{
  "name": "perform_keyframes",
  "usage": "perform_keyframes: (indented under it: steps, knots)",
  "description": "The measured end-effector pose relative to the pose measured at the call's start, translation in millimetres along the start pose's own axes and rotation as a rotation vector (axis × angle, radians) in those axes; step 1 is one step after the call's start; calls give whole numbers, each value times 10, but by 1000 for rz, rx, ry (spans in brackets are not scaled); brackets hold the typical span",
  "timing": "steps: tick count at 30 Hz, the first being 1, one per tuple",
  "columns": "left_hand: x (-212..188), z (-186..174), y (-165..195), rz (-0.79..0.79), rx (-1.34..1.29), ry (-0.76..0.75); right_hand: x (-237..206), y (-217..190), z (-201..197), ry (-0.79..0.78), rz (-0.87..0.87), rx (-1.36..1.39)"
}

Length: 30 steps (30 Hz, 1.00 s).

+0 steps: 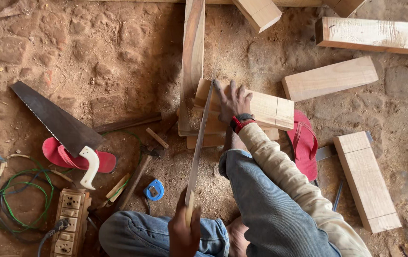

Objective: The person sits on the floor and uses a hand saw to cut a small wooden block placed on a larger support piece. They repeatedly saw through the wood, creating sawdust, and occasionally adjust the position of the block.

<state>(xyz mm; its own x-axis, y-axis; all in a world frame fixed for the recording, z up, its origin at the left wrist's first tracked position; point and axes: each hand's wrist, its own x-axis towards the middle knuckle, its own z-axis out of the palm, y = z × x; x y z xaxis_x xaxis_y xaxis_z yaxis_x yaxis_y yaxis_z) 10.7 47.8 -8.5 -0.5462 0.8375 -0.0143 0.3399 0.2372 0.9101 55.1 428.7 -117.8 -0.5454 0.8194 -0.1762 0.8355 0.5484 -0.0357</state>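
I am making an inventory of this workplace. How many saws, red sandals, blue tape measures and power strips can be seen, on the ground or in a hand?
Saws: 2
Red sandals: 2
Blue tape measures: 1
Power strips: 1
Total: 6

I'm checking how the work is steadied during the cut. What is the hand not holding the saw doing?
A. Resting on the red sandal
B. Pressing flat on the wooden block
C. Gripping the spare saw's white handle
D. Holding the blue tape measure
B: the right hand lies spread on the wooden block, while the left hand grips the handsaw.
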Motion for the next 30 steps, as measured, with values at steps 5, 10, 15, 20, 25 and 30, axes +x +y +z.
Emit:
perform_keyframes:
  steps: [5,10,15,20,25,30]
  knots:
    - [494,211,-84,-67,-37,-91,42,-21,44,40,-5,-37]
    - [2071,911,-45,408,-18,121,-22,-35,-101,-3,-4,-66]
    - [1894,853,10,334,-30,65,-49,-49,-246,-36,14,19]
    - [272,196,4,-226,-20,-92,-19,-6,-13,26,-16,11]
    - [139,75,-75,73,32,0,24,2,248,329,-18,-367]
    - [1693,726,-77,451,-88,138,-90,-105,26,114,10,-122]
